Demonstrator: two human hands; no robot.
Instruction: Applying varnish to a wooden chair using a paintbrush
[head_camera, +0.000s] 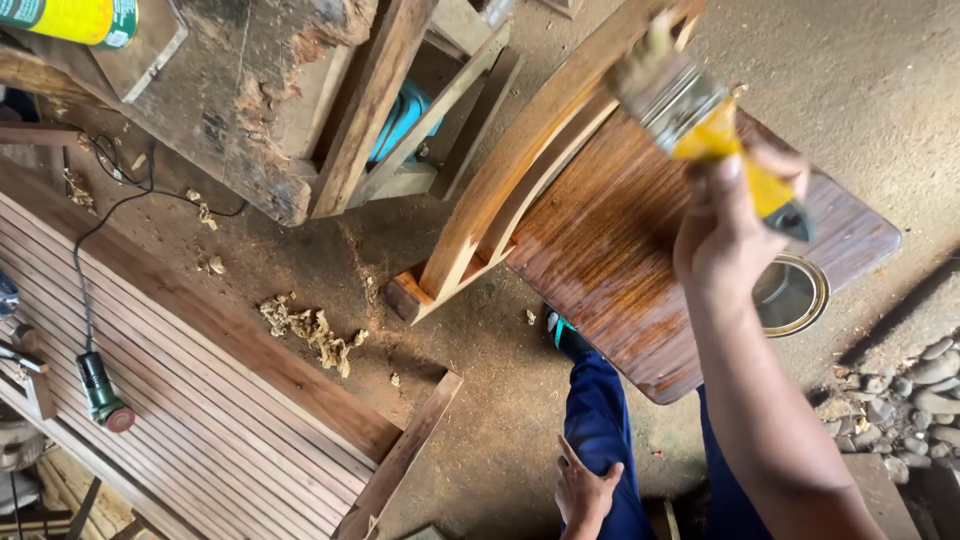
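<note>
The right hand (725, 225) has fingers clamped round the yellow-handled brush (700, 110), bristles just beyond them over the glossy wet chair seat (610, 250). The left hand (585, 490) rests loosely open on the knee. Best long, even strokes along the grain.

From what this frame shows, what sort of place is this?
Most likely a woodworking or furniture workshop. The right hand holds a paintbrush over a freshly glossy wooden panel; wood shavings litter the dusty floor, and a slatted wooden frame lies nearby.
</note>
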